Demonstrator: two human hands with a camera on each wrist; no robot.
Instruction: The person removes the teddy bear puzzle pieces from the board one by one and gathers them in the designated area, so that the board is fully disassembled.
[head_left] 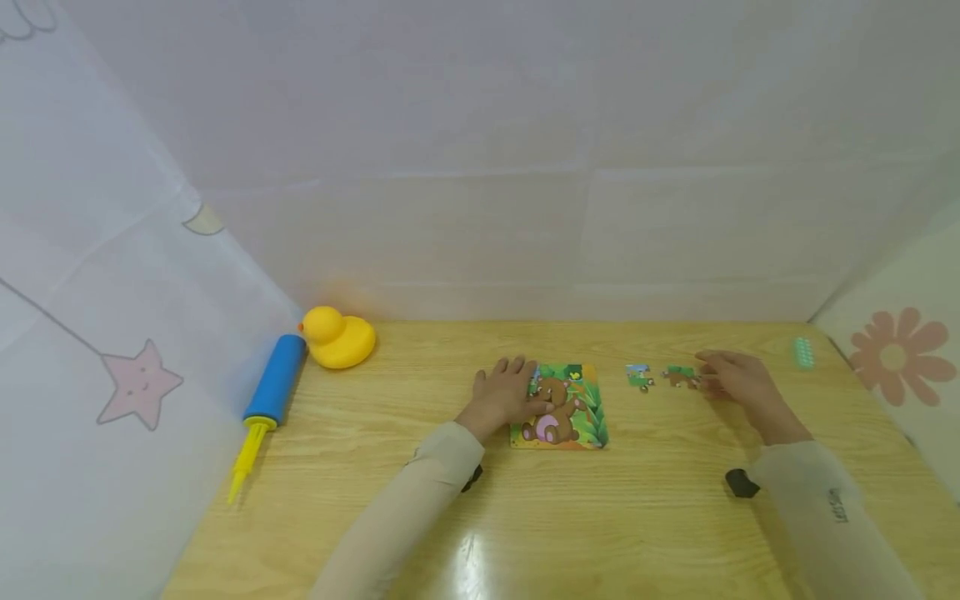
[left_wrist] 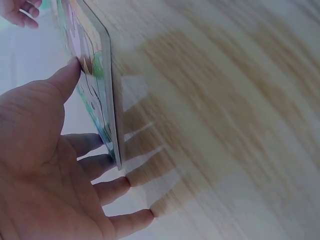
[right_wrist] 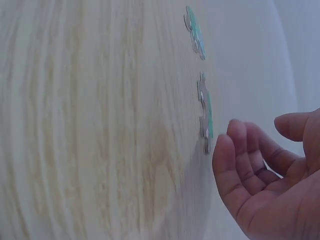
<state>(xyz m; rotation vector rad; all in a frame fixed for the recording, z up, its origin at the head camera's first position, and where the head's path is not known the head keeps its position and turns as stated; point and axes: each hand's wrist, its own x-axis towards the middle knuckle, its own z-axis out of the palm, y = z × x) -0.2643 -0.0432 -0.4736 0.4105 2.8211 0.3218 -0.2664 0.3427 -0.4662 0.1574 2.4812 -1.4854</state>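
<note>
A square bear jigsaw puzzle (head_left: 558, 417) lies flat on the wooden table. Over its left edge rests my left hand (head_left: 504, 393), thumb on the picture and fingertips by the upper left corner. In the left wrist view the fingers (left_wrist: 112, 190) are spread, some touching the table beside the board. Two loose puzzle pieces lie to the right: a blue-green piece (head_left: 640, 377) and a brown-green piece (head_left: 680, 377). My right hand (head_left: 738, 385) hovers just right of the brown-green piece, its fingers (right_wrist: 227, 165) loosely bent and holding nothing.
At the back left sits a yellow rubber duck (head_left: 337, 337), with a blue and yellow hand pump (head_left: 273, 387) beside it. A small green studded block (head_left: 804, 352) lies at the far right. White cloth walls (head_left: 480, 242) border the table at the back and sides.
</note>
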